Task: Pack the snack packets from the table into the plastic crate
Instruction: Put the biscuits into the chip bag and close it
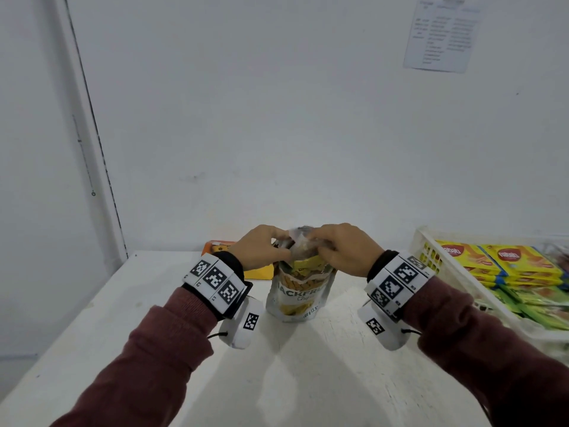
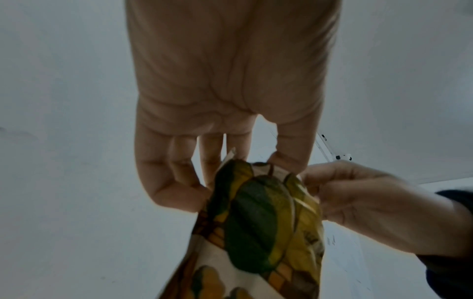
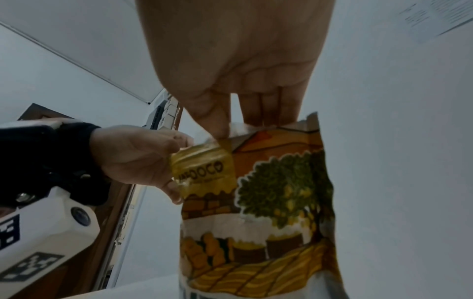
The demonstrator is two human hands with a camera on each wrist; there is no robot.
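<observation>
A jackfruit chips pouch (image 1: 298,292) stands upright on the white table (image 1: 277,380), white and yellow with a green tree print. Both hands meet at its top edge. My left hand (image 1: 261,251) pinches the top left corner of the pouch (image 2: 258,222). My right hand (image 1: 338,248) pinches the top right part of the pouch (image 3: 258,212), fingers curled over the seal. In the left wrist view my left hand (image 2: 204,178) has its fingertips on the pouch edge. The white plastic crate (image 1: 431,241) sits at the right, holding yellow wafer packets (image 1: 520,260) and green packets (image 1: 535,306).
An orange and yellow box (image 1: 255,271) lies on the table behind my left hand, mostly hidden. The white wall rises just beyond the table's far edge. A printed sheet (image 1: 440,35) hangs on the wall at the upper right.
</observation>
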